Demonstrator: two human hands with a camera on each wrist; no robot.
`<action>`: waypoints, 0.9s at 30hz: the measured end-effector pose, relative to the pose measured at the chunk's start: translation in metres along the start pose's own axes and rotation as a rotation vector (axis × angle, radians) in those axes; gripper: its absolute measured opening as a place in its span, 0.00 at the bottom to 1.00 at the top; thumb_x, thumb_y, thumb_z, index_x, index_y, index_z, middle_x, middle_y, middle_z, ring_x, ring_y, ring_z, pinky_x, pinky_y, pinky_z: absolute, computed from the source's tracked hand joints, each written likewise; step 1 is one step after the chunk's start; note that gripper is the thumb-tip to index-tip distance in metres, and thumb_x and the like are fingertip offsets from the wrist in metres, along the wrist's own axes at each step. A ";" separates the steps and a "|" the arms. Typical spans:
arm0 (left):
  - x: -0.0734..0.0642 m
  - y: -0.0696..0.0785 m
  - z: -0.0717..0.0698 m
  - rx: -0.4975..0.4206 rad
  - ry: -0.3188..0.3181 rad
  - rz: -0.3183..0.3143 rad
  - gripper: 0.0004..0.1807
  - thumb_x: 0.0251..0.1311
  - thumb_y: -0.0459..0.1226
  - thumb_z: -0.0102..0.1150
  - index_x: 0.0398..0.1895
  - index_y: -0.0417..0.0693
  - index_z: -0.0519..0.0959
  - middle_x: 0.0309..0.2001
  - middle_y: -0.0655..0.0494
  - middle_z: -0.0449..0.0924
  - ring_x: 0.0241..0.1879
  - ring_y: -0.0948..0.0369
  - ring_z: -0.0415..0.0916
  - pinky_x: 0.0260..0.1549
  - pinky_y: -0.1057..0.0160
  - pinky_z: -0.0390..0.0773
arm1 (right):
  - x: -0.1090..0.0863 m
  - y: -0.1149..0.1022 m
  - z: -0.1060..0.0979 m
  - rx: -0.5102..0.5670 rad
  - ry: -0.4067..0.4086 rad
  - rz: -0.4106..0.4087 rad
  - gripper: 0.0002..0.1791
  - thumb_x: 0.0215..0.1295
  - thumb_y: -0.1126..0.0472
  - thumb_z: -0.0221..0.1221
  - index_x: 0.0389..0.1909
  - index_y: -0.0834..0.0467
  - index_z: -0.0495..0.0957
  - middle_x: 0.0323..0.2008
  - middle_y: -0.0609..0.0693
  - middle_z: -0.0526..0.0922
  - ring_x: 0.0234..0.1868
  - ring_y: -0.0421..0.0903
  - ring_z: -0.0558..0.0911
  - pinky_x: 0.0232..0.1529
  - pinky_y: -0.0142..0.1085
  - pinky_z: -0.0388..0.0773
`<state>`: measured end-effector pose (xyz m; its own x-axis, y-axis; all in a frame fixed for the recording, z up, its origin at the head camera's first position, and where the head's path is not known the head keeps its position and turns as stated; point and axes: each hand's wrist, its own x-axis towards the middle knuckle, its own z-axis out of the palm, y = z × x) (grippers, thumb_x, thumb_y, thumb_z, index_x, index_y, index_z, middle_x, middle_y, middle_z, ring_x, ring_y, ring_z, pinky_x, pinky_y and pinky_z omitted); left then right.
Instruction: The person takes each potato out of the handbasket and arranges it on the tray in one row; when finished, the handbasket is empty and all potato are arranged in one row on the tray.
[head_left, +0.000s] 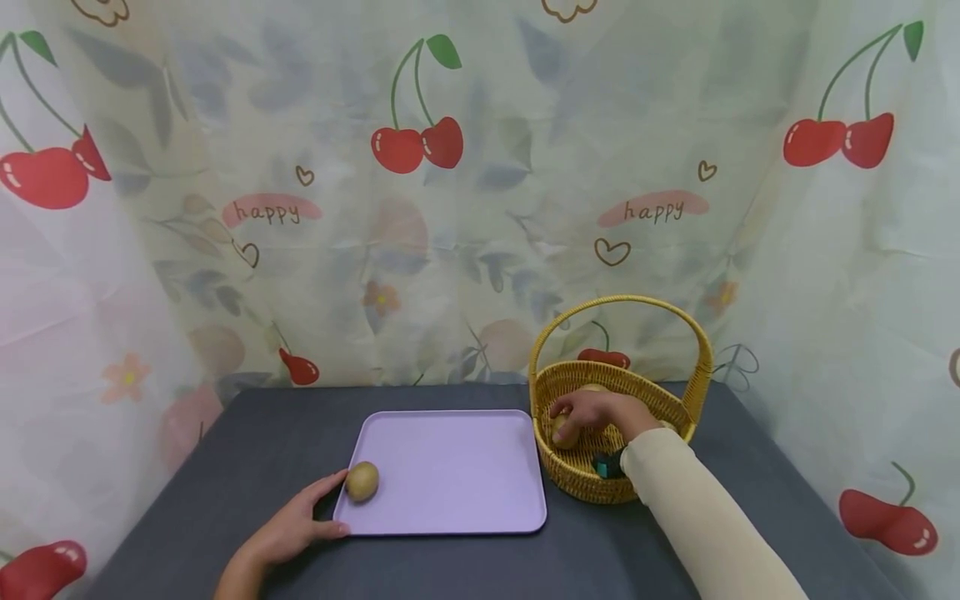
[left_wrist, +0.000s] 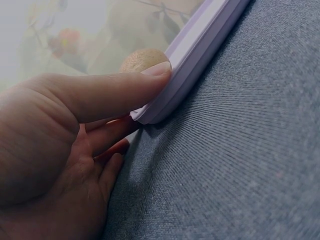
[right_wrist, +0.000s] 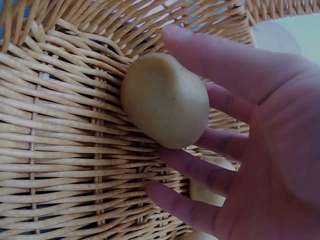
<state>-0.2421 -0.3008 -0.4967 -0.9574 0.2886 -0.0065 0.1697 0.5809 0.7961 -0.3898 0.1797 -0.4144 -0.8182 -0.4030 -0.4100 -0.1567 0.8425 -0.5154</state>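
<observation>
Beside the lilac tray (head_left: 450, 475), my left hand (head_left: 288, 527) holds its near left corner, thumb on the front rim and fingers along the left side. A potato (head_left: 362, 482) lies on the tray close to those fingers. In the left wrist view the thumb partly covers this potato (left_wrist: 142, 60). Inside the wicker basket (head_left: 592, 492), my right hand (head_left: 596, 410) has thumb and fingers around another potato (head_left: 565, 432). The right wrist view shows this potato (right_wrist: 165, 102) between the thumb and the fingers, against the woven wall.
More potatoes (right_wrist: 205, 192) sit in the basket behind the right fingers, partly hidden. A tall hoop handle (head_left: 622, 300) arches over the basket. Dark grey cloth (head_left: 285, 433) covers the table, and a cherry-print curtain (head_left: 480, 208) hangs behind it and at both sides.
</observation>
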 end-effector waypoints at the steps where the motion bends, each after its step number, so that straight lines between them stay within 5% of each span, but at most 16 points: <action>1: 0.000 0.000 0.000 0.000 -0.001 0.001 0.45 0.50 0.39 0.72 0.70 0.33 0.61 0.67 0.29 0.60 0.67 0.34 0.53 0.62 0.33 0.52 | 0.000 -0.001 0.000 -0.003 -0.012 0.006 0.31 0.56 0.52 0.69 0.61 0.55 0.73 0.52 0.52 0.74 0.51 0.50 0.74 0.52 0.52 0.74; 12: 0.001 0.000 0.002 0.001 -0.005 0.004 0.46 0.51 0.39 0.72 0.70 0.33 0.61 0.67 0.29 0.59 0.67 0.34 0.53 0.62 0.33 0.52 | 0.001 -0.004 -0.007 -0.114 0.048 0.009 0.23 0.53 0.57 0.71 0.50 0.55 0.78 0.42 0.50 0.77 0.39 0.48 0.77 0.43 0.45 0.79; 20: 0.001 0.000 0.001 0.007 -0.009 0.013 0.46 0.51 0.39 0.72 0.70 0.32 0.60 0.67 0.29 0.59 0.67 0.33 0.53 0.61 0.33 0.52 | -0.006 -0.008 -0.008 -0.077 -0.015 0.031 0.32 0.54 0.53 0.71 0.61 0.53 0.75 0.56 0.52 0.74 0.53 0.51 0.74 0.47 0.52 0.78; 27: 0.001 0.001 0.000 0.005 -0.010 -0.005 0.46 0.52 0.40 0.72 0.70 0.32 0.60 0.68 0.29 0.59 0.67 0.34 0.53 0.62 0.33 0.51 | -0.004 -0.012 -0.003 -0.079 -0.085 0.038 0.31 0.54 0.50 0.70 0.61 0.50 0.75 0.58 0.51 0.73 0.56 0.52 0.73 0.53 0.52 0.74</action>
<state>-0.2429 -0.2999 -0.4956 -0.9559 0.2933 -0.0168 0.1659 0.5861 0.7930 -0.3863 0.1720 -0.4041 -0.7751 -0.3965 -0.4920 -0.1727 0.8819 -0.4387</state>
